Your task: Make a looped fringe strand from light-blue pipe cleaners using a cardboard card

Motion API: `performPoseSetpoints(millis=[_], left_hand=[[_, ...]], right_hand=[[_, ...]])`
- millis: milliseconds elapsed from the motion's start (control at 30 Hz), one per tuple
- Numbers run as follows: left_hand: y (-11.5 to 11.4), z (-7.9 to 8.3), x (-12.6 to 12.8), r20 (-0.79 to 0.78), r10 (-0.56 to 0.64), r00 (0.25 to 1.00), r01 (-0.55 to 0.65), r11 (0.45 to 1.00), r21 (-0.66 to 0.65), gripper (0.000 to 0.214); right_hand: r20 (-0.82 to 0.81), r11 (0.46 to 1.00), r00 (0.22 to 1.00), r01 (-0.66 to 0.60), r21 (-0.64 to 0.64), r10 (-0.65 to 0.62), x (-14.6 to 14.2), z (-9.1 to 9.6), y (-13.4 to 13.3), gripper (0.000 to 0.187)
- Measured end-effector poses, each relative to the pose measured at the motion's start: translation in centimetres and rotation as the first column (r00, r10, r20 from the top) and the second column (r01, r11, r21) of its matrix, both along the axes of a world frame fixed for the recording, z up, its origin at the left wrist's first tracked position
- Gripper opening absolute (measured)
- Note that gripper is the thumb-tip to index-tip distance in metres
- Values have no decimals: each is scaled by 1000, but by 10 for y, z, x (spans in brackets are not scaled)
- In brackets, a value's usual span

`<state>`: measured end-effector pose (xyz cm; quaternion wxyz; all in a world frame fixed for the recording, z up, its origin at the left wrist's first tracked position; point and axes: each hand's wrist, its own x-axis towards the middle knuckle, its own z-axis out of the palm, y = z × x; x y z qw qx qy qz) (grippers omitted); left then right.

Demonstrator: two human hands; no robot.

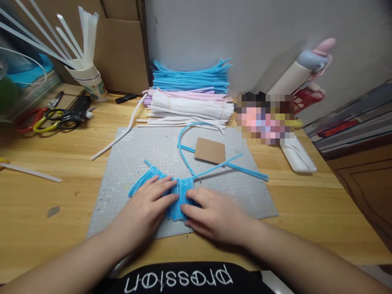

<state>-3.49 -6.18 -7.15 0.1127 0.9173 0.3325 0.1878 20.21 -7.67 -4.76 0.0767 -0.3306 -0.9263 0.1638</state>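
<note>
A fringe of folded blue pipe cleaners [181,200] lies on the grey cutting mat [118,171], its strands packed side by side. My left hand [151,200] rests over its left part, fingers stretched and thumb apart on the strands. At the right edge, my right hand [211,212] has curled fingers and holds that end; some fingertips are hidden beneath. One long blue stem [219,166] sticks out up and right from the fringe's top edge, and another curves up behind it. Just beyond lies a brown cardboard piece [210,150], with loose blue stems [248,170] beside and under it.
Bundles of blue [191,79] and white pipe cleaners [191,108] lie against the wall, pink and purple ones between. At left are scissors [43,120] and a cup of white sticks [88,79]. A bottle [288,79], a blurred-out item and a white case [297,155] stand right.
</note>
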Motion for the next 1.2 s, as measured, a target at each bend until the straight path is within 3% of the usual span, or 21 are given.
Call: performPoseSetpoints(millis=[200,400,533,733,833,1033,1200], left_hand=[[8,3,5,-4,-13,1000,13,999,-35,31],[14,8,8,-36,-37,999,35,997,-68,38],[14,6,5,-52,-77,996,72,993,-90,39],[16,6,5,12,-50,999,51,993,-107,36],[17,6,6,31,-60,998,64,992,-111,33],[15,9,8,52,-27,998,34,991,-133,34],[14,12,9,35,-14,999,20,989,-149,35]], right_hand=[[-95,999,995,46,27,-43,-1,-10,7,28],[-111,998,993,28,-48,-33,2,-3,13,31],[-95,998,994,48,-34,-51,0,0,10,30],[-15,985,996,84,153,-83,-6,-2,1,26],[27,959,982,177,220,-187,-14,-1,-7,32],[204,917,909,312,249,-365,-39,5,-17,18],[326,905,845,403,134,-424,-53,14,-4,16]])
